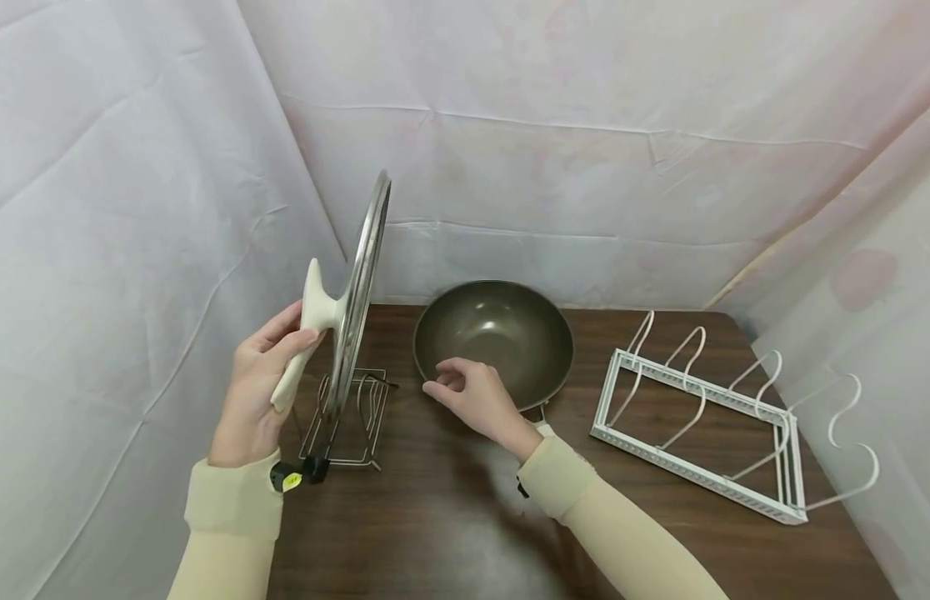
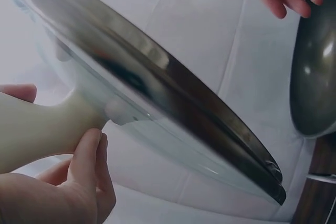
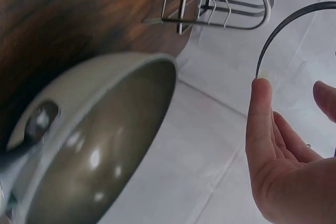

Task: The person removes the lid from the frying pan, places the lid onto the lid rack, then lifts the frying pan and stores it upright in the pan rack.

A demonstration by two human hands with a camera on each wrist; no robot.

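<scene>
My left hand (image 1: pixel 258 379) grips the cream handle (image 1: pixel 309 329) of a glass pan lid (image 1: pixel 363 283) with a steel rim, held on edge above a small wire rack (image 1: pixel 352 417). In the left wrist view my fingers (image 2: pixel 86 163) curl round the cream handle (image 2: pixel 37 129) under the lid (image 2: pixel 173 103). My right hand (image 1: pixel 476 396) hovers with loosely bent fingers at the near rim of a dark wok (image 1: pixel 495 337) and holds nothing. From the right wrist view the wok (image 3: pixel 100 150), the wire rack (image 3: pixel 220 1) and my relaxed fingers (image 3: pixel 260 114) show.
A white wire-hoop rack (image 1: pixel 705 417) lies on the brown wooden table (image 1: pixel 435 508) at the right. White sheeting (image 1: pixel 135 208) hangs close behind and on both sides. The wok's handle (image 1: pixel 542 423) points toward me under my right wrist.
</scene>
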